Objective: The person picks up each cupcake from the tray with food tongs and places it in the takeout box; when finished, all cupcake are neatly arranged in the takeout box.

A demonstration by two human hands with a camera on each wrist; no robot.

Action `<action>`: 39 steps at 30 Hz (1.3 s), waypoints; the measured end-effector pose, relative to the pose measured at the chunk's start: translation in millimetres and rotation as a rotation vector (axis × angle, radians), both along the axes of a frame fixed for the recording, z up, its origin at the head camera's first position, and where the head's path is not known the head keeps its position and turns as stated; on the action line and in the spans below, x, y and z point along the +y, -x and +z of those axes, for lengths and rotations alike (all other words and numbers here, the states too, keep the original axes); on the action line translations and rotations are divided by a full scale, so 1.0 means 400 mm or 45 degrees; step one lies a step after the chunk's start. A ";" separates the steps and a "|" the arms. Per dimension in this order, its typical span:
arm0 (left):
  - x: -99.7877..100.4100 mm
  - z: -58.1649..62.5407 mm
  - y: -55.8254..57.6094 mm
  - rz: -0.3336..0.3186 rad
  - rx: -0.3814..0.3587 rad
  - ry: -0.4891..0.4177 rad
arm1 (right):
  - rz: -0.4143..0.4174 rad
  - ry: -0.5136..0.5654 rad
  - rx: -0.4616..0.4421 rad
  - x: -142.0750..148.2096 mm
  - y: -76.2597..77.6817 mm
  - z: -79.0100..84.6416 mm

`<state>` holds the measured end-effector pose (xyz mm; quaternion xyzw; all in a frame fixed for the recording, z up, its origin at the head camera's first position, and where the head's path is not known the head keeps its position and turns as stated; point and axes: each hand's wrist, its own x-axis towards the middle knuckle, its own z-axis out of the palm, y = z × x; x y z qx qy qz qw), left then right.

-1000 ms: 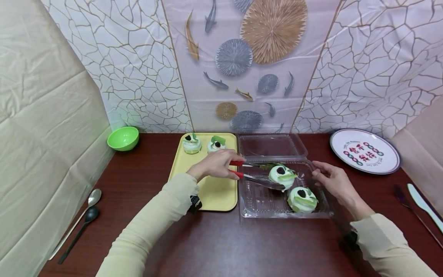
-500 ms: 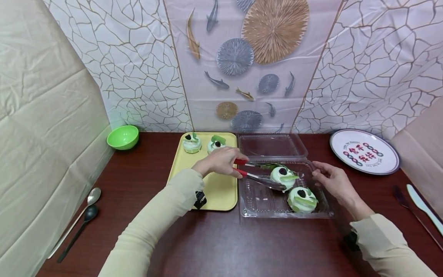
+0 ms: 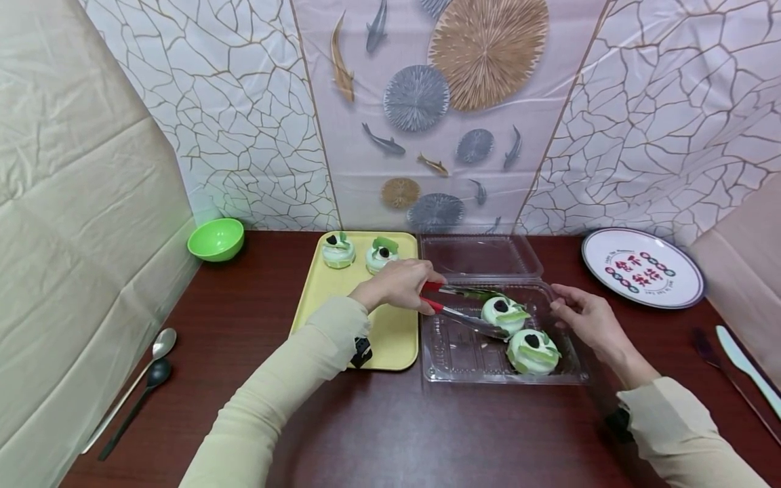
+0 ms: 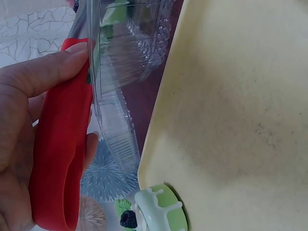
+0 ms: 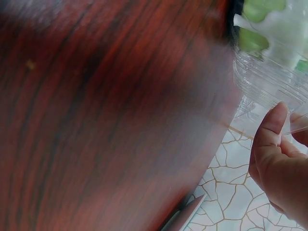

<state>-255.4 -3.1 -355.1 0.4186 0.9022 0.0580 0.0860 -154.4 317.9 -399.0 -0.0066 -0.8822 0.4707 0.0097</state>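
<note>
Tongs (image 3: 453, 313) right of centre in the head view point right, long axis dipping slightly, arms around a cake (image 3: 504, 316) inside the clear box (image 3: 457, 377); the left hand (image 3: 399, 285) curls its fingers round the handles. In the left wrist view they rise nearly upright, left (tips hidden). In the right wrist view, the right hand (image 5: 281, 156) pinches the rim, lower right.

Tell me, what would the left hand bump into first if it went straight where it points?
Past the cake between its tongs, the left hand would probably drive them into the clear container's side wall by the right hand, though their height is unclear.
</note>
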 end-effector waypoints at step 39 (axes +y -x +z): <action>-0.127 0.040 -0.016 -0.017 -0.029 -0.219 | -0.008 -0.018 -0.032 -0.007 -0.004 0.006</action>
